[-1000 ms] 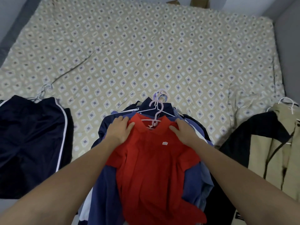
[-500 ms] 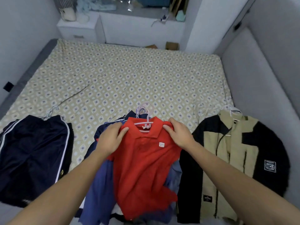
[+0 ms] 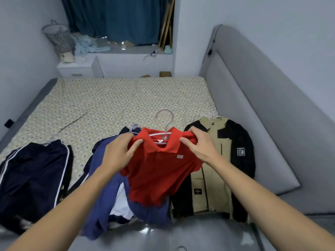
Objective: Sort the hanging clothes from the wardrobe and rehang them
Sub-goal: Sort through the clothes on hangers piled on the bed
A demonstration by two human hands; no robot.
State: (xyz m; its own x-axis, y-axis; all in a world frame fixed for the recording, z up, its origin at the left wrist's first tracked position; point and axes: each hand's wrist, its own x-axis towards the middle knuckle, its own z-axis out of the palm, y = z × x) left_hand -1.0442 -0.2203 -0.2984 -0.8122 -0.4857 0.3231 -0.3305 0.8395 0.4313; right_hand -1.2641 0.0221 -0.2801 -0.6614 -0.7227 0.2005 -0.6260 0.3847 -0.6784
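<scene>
A red polo shirt (image 3: 159,171) on a pale pink hanger (image 3: 165,124) is lifted above the bed's near edge. My left hand (image 3: 119,153) grips its left shoulder and my right hand (image 3: 198,145) grips its right shoulder. Under it lies a pile of blue and navy clothes (image 3: 103,187) on hangers. A khaki-and-black jacket (image 3: 217,163) on a hanger lies to the right. Dark navy trousers with white stripes (image 3: 32,174) lie to the left.
The bed (image 3: 112,102) with its patterned sheet stretches ahead, with a grey padded headboard (image 3: 262,109) along the right. A white nightstand (image 3: 76,68), a wire basket (image 3: 58,38) and a teal curtain (image 3: 116,19) stand beyond the bed.
Both hands have raised the red shirt off the pile, so its hanger hook now stands upright. The view has tilted up and now shows the far wall and curtain.
</scene>
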